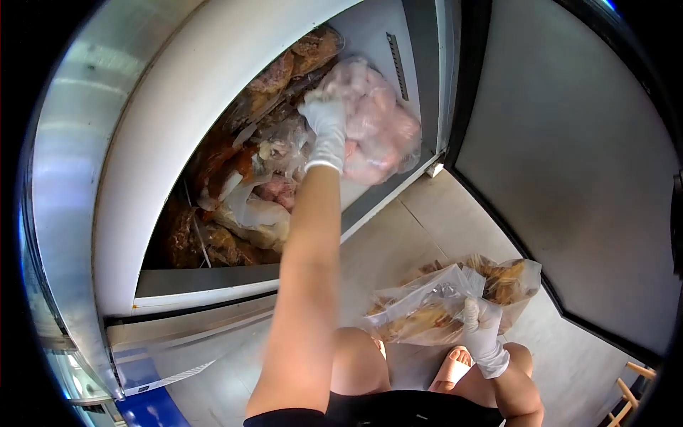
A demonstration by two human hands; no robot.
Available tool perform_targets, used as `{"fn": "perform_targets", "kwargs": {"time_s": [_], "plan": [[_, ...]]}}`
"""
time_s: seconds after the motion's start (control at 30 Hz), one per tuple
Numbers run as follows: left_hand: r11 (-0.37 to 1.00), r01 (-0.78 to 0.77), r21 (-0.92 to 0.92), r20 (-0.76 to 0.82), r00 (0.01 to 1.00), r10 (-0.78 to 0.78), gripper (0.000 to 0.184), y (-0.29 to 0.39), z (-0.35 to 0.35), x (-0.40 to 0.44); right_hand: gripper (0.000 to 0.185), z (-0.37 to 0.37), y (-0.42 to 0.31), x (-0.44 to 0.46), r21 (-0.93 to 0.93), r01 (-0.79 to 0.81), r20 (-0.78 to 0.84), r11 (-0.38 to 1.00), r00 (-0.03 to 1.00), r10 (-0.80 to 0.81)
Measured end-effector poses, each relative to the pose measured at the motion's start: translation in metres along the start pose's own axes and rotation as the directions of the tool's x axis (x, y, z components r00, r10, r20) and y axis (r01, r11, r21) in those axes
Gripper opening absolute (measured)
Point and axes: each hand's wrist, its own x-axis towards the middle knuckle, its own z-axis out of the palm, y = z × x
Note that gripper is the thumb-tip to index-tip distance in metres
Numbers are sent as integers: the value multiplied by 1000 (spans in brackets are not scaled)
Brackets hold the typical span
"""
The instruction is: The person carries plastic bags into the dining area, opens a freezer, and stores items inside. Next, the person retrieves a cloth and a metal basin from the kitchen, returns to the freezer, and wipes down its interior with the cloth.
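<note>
My left hand (325,132), in a white glove, reaches into the open freezer and grips the near-left side of a clear bag of pale pink raw meat (373,121). Motion blurs hand and bag slightly, and some fingertips are hidden. Low in front of my knees, my right hand (484,329), also gloved, is closed on the gathered plastic of a clear bag of brown, yellowish food (420,320). That bag hangs or rests just above the floor; I cannot tell which. Its exact contents are unclear through the plastic.
More bagged meat (274,188) and brown packs (295,60) fill the freezer's left side. The freezer's white wall (163,142) curves along the left. Its dark-edged door (569,156) stands wide at right. Grey tiles (398,235) lie below; wooden legs (626,391) show at lower right.
</note>
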Motion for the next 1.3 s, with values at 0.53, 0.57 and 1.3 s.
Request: {"fn": "perform_targets", "kwargs": {"time_s": [0.53, 0.57, 1.3], "plan": [[989, 22, 144, 245, 968, -57, 108, -38, -6, -51, 40, 27, -17, 6, 91, 90, -74, 992, 994, -83], [996, 17, 84, 302, 952, -42, 109, -47, -5, -42, 40, 27, -18, 6, 76, 114, -57, 991, 992, -110], [874, -165, -457, 823, 293, 486, 85, -12, -193, -253, 39, 40, -13, 26, 136, 131, -268, 982, 959, -91]]}}
